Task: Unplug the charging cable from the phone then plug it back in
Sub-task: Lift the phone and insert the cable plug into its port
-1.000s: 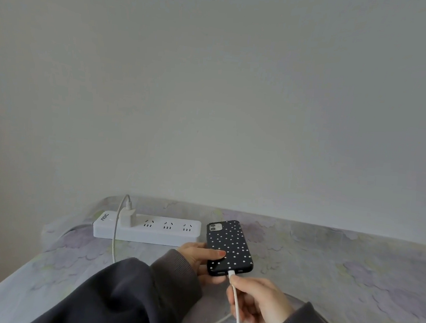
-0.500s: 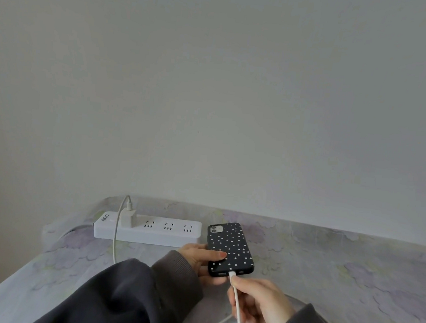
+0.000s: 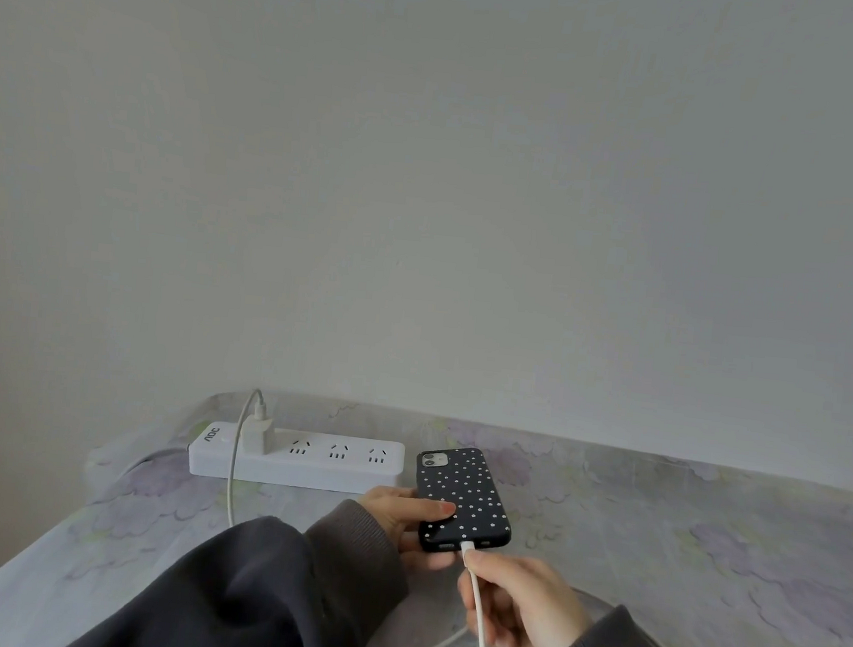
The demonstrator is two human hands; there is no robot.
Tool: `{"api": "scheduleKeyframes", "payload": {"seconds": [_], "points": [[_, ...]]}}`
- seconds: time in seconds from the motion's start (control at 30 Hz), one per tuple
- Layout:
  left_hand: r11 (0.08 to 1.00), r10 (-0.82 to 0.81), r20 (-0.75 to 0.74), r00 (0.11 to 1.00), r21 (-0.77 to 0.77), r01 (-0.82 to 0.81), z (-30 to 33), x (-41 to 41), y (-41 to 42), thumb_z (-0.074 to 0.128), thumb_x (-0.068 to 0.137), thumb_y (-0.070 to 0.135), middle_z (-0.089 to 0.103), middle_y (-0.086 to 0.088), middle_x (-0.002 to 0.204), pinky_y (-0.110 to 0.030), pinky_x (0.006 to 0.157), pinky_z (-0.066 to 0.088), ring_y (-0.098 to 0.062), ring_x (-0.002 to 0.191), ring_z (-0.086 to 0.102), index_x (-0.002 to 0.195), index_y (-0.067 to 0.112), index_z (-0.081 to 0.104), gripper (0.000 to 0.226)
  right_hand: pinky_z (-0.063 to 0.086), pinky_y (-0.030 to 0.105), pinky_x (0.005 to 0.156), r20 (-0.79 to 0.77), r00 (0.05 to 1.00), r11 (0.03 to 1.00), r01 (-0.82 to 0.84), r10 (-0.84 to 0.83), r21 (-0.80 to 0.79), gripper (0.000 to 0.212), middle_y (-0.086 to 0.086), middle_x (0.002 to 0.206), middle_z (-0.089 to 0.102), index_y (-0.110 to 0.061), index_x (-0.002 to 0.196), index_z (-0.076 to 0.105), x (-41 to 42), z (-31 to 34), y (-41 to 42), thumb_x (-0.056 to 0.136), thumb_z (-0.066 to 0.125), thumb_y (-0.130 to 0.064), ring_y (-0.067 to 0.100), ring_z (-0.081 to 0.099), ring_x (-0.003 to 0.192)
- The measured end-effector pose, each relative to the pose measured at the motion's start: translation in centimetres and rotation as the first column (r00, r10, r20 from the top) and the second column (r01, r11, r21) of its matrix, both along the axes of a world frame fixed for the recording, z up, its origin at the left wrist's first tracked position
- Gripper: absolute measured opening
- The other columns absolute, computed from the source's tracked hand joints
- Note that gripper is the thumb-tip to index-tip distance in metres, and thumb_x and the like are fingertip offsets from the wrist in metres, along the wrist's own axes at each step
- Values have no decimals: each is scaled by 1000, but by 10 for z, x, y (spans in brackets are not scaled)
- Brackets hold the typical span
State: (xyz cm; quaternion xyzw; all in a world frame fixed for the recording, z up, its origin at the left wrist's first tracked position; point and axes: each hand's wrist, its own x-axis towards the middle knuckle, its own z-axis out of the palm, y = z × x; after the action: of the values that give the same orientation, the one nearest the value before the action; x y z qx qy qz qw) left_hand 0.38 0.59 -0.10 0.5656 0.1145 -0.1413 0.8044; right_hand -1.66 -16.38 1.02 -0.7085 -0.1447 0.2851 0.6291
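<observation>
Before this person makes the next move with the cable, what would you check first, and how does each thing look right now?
1. Left hand steadies the phone: ok, thumb on its back.
2. Right hand grips the charging cable just behind the plug: ok.
3. Plug at the phone's bottom port: ok, the connector meets it; whether fully seated, cannot tell.
4. Charger in the power strip: ok.
5. Cable slack: ok, a loose loop lies on the table.

Left hand clamps sideways – right hand in a pinching grip, both sleeved.
</observation>
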Motion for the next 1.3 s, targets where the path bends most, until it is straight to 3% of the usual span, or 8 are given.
{"api": "scheduleKeyframes", "payload": {"seconds": [0.23,0.4,0.6,1.3], "points": [[1000,9,-24,1000,-14,-9,5,-3,-3,61,81,-4,74,-9,51,-22,34,53,-18,43,70,83,-2,60,3,25,15,31,9,1000,1000,23,-23,-1,56,-2,31,50,-16,36,58,-1,0,2,90,47,-23,8,35,29],[997,30,-102,994,-70,-37,13,-6,-7,61,83,1,72,-11,50,-16,29,48,-17,38,67,81,-5,60,6,24,15,27,-8,998,988,64,-64,139,56,0,31,48,-14,36,58,1,6,3,90,47,-20,9,34,26],[986,48,-18,999,-156,-50,38,-12,-2,63,80,3,75,-15,60,-17,32,51,-22,48,72,91,-8,61,15,22,13,29,15,998,977,53,-58,206,50,1,33,50,-15,41,60,2,24,7,89,49,-23,7,33,25],[987,111,23,994,-123,-108,54,-21,-1,62,82,3,75,-15,58,-16,32,51,-22,49,72,85,-7,61,11,25,13,33,121,991,985,30,-51,170,48,-5,35,50,-19,41,59,-6,42,9,87,50,-25,7,36,33]]}}
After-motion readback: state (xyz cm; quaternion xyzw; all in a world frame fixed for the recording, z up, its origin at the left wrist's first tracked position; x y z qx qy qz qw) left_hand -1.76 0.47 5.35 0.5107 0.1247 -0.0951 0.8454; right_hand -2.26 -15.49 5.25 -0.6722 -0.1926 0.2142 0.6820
